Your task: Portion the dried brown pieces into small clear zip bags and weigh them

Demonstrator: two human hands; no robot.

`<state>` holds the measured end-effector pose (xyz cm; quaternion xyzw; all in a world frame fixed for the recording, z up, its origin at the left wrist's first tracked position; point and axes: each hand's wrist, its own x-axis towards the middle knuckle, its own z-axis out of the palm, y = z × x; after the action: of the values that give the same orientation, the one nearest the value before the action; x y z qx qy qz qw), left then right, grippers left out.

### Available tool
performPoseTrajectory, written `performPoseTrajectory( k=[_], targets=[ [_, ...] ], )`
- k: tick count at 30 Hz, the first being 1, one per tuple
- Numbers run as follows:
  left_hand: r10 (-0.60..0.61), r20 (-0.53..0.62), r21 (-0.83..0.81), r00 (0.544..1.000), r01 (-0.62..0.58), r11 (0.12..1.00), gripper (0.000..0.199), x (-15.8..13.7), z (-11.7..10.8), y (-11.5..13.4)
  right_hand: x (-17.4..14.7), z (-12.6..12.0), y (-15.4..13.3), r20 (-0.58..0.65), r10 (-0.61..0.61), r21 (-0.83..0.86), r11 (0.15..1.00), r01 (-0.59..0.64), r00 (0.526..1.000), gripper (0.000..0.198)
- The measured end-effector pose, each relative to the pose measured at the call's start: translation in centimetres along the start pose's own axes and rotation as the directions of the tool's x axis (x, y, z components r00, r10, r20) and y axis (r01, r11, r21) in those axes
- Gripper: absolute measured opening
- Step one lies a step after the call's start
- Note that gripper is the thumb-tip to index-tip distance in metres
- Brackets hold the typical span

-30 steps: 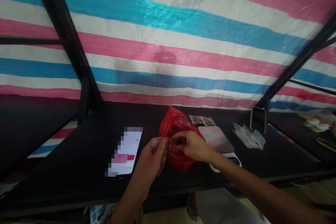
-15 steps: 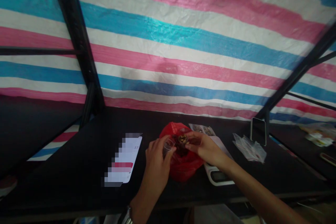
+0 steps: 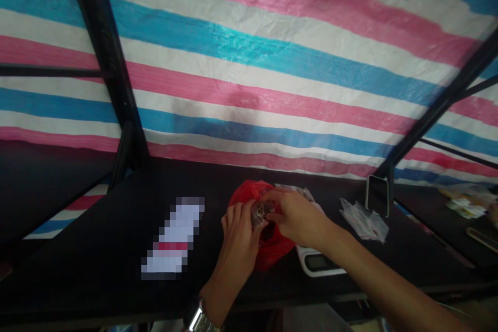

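My left hand [image 3: 239, 225] is closed around a small clear plastic bag [image 3: 257, 215], its mouth round and facing up, with brownish bits showing at it. My right hand [image 3: 290, 212] bends over that mouth, fingertips pinched together. What those fingers hold is mostly hidden behind them. Both hands are above an open red plastic bag [image 3: 274, 257], where dark brown pieces [image 3: 267, 232] show inside. Just right of the red bag, partly under my right forearm, lies a white scale [image 3: 311, 270] with a dark display.
A lit, pixelated panel [image 3: 171, 238] lies on the black table [image 3: 112, 270] to the left. Flat clear bags [image 3: 363, 220] lie to the right, before a phone [image 3: 377, 194] leaning on a black post. Behind the scale is a clear packet [image 3: 307, 192]. Striped sheeting [image 3: 252, 62] hangs behind.
My right hand has moved left, carrying a small clear holder of golden-brown pieces to the bag in my left hand. The hands, apart before, now meet. The view has shifted slightly.
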<state>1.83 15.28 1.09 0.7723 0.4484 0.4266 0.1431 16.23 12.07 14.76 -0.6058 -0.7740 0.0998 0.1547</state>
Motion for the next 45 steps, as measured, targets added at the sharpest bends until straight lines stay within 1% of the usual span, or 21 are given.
performPoseTrajectory(
  k=[6,9,12,15,20,22,26,27,29,30,32,34,37,41,45],
  targets=[
    [-0.014,0.003,0.015,1.0,0.014,1.0,0.035,0.3,0.4,0.1,0.4,0.0,0.0,0.072,-0.023,-0.171,0.985,0.035,0.997,0.034],
    [-0.033,-0.008,0.007,0.999,0.033,0.999,0.032,0.7,0.6,0.6,0.5,-0.1,0.2,0.048,-0.038,-0.277,0.96,0.049,0.998,0.032],
    [-0.044,-0.014,-0.03,0.999,0.043,0.999,0.024,1.1,0.7,0.9,0.4,-0.2,0.5,0.033,-0.1,-0.307,0.946,0.105,0.994,0.033],
    [-0.057,-0.012,-0.087,0.998,0.055,0.995,0.021,1.5,0.6,0.7,0.3,-0.2,0.9,-0.006,-0.142,-0.29,0.948,0.134,0.99,0.034],
    [-0.099,0.009,-0.2,0.995,0.099,0.975,0.021,1.8,-0.4,-0.4,-0.1,0.5,1.7,-0.159,-0.158,-0.169,0.977,0.131,0.975,0.039],
    [-0.115,0.01,-0.248,0.993,0.114,0.962,0.025,2.0,-1.0,-0.8,-0.2,0.6,1.9,-0.198,-0.131,-0.14,0.985,0.105,0.971,0.04],
    [-0.144,0.007,-0.34,0.989,0.138,0.93,0.037,2.1,-2.3,-1.3,-0.6,0.4,1.6,-0.208,-0.008,-0.096,0.995,-0.012,0.978,0.036],
    [-0.155,0.011,-0.37,0.988,0.148,0.917,0.04,2.0,-2.8,-1.4,-0.9,0.3,1.5,-0.21,0.008,-0.082,0.996,-0.026,0.978,0.035],
    [-0.168,0.02,-0.392,0.986,0.162,0.906,0.042,1.6,-3.7,-1.6,-1.7,0.3,1.1,-0.205,0.002,-0.044,0.999,-0.012,0.979,0.031],
    [-0.167,0.024,-0.373,0.986,0.164,0.913,0.043,1.2,-4.2,-1.7,-2.2,0.5,1.0,-0.19,-0.016,-0.026,1.0,0.011,0.982,0.029],
    [-0.145,0.048,-0.272,0.988,0.153,0.95,0.041,0.2,-5.1,-2.0,-3.3,1.1,0.6,-0.131,-0.048,0.001,0.999,0.048,0.99,0.03],
    [-0.125,0.111,-0.151,0.986,0.141,0.978,0.038,-1.0,-6.0,-2.3,-4.0,1.9,0.3,-0.066,-0.051,0.001,0.999,0.051,0.996,0.034],
    [-0.123,0.224,-0.002,0.967,0.127,0.992,0.035,-2.8,-6.8,-2.8,-4.4,3.2,0.0,0.009,-0.02,-0.044,0.999,0.02,1.0,0.039],
    [-0.122,0.295,0.138,0.948,0.084,0.987,0.036,-4.4,-6.9,-3.3,-4.0,4.3,-0.5,0.072,0.007,-0.101,0.995,0.001,0.997,0.04],
    [-0.028,0.3,0.171,0.954,-0.025,0.985,0.036,-5.3,-5.8,-3.2,-3.8,4.7,-1.0,0.092,0.035,-0.115,0.993,-0.024,0.995,0.036]
  ],
)
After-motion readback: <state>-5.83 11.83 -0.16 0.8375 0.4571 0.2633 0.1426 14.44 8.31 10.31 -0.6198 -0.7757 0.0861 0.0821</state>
